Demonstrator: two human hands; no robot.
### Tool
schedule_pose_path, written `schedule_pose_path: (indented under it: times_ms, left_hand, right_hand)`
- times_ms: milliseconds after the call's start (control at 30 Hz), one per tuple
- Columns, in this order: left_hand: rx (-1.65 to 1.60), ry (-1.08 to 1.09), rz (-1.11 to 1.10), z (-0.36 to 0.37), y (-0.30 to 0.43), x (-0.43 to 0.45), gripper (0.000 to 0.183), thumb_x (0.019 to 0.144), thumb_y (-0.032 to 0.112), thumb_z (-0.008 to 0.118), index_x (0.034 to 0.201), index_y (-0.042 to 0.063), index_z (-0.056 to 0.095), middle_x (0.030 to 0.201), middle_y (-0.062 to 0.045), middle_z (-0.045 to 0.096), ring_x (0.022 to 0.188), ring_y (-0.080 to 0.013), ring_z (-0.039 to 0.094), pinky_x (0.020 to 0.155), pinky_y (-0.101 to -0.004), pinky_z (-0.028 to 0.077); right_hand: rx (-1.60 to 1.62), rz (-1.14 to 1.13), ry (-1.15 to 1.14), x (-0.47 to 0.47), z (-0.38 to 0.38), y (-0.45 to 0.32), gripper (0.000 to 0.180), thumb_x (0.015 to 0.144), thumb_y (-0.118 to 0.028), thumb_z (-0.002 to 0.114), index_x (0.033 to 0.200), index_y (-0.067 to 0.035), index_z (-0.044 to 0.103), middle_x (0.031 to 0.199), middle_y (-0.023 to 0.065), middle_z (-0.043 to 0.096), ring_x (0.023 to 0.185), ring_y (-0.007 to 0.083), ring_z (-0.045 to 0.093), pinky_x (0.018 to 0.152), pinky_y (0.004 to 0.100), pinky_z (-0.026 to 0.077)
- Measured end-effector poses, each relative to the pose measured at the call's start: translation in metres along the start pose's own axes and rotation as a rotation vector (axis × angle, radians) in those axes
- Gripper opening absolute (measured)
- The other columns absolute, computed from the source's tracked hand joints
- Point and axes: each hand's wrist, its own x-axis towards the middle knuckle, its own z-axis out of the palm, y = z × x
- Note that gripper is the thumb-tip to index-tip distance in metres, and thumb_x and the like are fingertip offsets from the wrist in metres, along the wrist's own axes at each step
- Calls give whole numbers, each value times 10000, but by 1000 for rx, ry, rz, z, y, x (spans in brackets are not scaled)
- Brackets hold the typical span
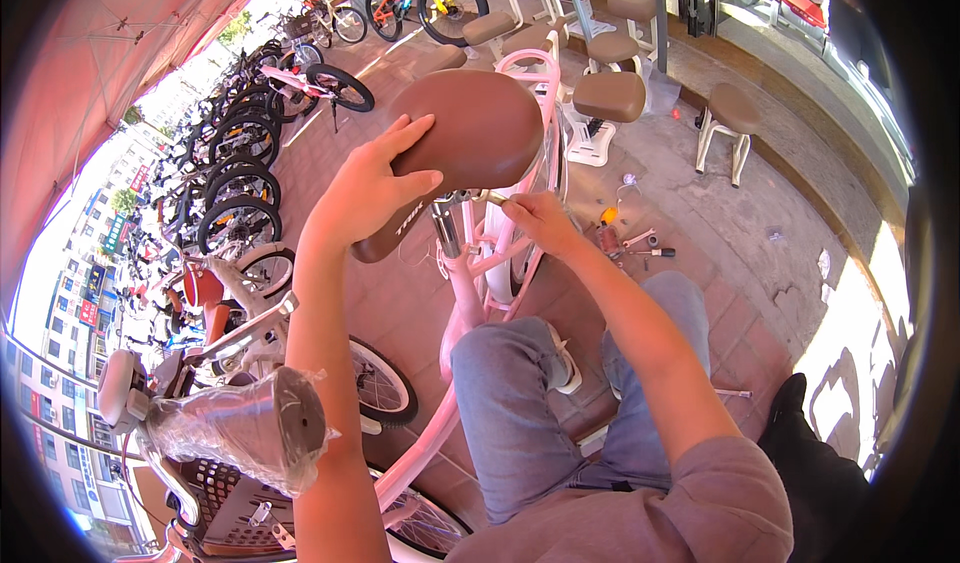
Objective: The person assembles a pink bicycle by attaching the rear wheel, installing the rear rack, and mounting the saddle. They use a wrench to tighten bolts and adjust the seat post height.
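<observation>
A brown bicycle saddle [469, 124] sits on a chrome seat post [446, 229] in the seat tube of a pink bicycle frame [466, 297]. My left hand [379, 177] rests over the saddle's left side, its fingers spread on the top and its thumb near the middle. Under the saddle's right edge, my right hand [541, 219] grips the handle of a wrench [493, 198], whose head meets the clamp area below the seat. The saddle hides most of that clamp. A pink rear rack [529, 59] stands behind the saddle.
Hand tools [651, 242] lie on the paving to the right. A plastic-wrapped handlebar grip [240, 420] and a brown basket [232, 507] are at lower left. Several padded child seats [609, 96] stand ahead, with a row of bicycles [244, 143] at left.
</observation>
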Motion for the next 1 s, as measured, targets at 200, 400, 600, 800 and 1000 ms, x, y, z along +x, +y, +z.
schedule_pose_path:
  times_ms: [200,400,600,800,1000]
  left_hand:
    - [25,13,30,2,-8,2,657,801,185,684,1417,63,491,1500,-262,381,1413,-315,371,1142,-345,261]
    - [39,45,54,2,-12,3,668,786,209,727,1402,73,507,1502,-285,351,1371,-352,425,1107,-353,332]
    - [81,66,64,5,-13,2,654,789,210,723,1393,71,515,1487,-267,389,1340,-351,463,1092,-357,352]
    - [60,104,40,6,-14,0,625,798,203,700,1384,74,527,1468,-250,427,1315,-351,491,1081,-361,369]
    - [122,119,65,13,-14,13,622,801,216,697,1387,94,529,1464,-247,433,1318,-364,484,1088,-359,360]
  right_hand:
    - [-95,-31,-68,9,-3,5,447,930,-436,554,806,-24,675,586,167,541,543,323,552,539,399,408]
    - [-69,-26,-75,12,0,8,462,930,-453,550,805,-26,675,591,154,542,555,315,550,542,394,406]
    - [198,58,-16,1,25,17,483,935,-448,581,769,-2,662,542,51,440,525,126,429,506,318,357]
    - [420,168,94,-16,46,-3,500,992,-436,543,638,-84,518,525,-47,419,468,38,387,440,229,312]
    - [990,700,255,-47,87,-97,515,975,-503,503,620,-139,420,488,-42,346,395,88,359,378,272,282]
